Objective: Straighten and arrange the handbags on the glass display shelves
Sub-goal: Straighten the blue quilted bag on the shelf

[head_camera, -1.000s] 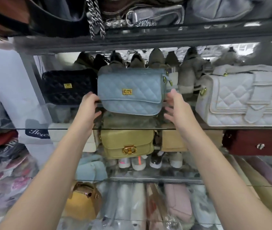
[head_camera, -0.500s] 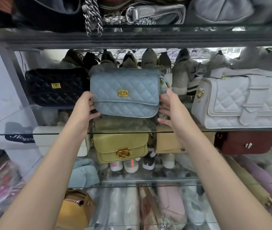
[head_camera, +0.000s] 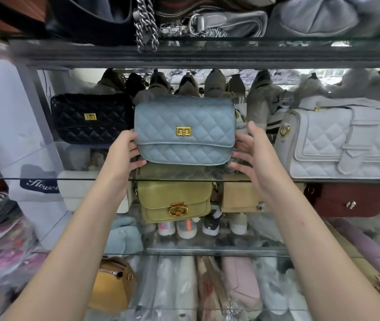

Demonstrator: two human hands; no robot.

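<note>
A blue quilted handbag (head_camera: 184, 133) with a gold clasp stands upright on the middle glass shelf (head_camera: 73, 179), facing me. My left hand (head_camera: 126, 154) presses its left side, thumb under the lower corner. My right hand (head_camera: 251, 151) presses its right side with fingers spread. A black quilted handbag (head_camera: 91, 119) stands to its left. To the right, apart from my hand, sits a large white quilted handbag (head_camera: 346, 144).
Shoes (head_camera: 214, 84) line the back of the same shelf. The shelf above (head_camera: 207, 54) holds dark and grey bags, with a chain (head_camera: 145, 24) hanging over its edge. Below are an olive bag (head_camera: 177, 202), a tan bag (head_camera: 240, 195) and a maroon bag (head_camera: 351, 200).
Both hands have stayed on the sides of the blue handbag, which has shifted only slightly on the shelf. The view has drifted a little sideways and back.
</note>
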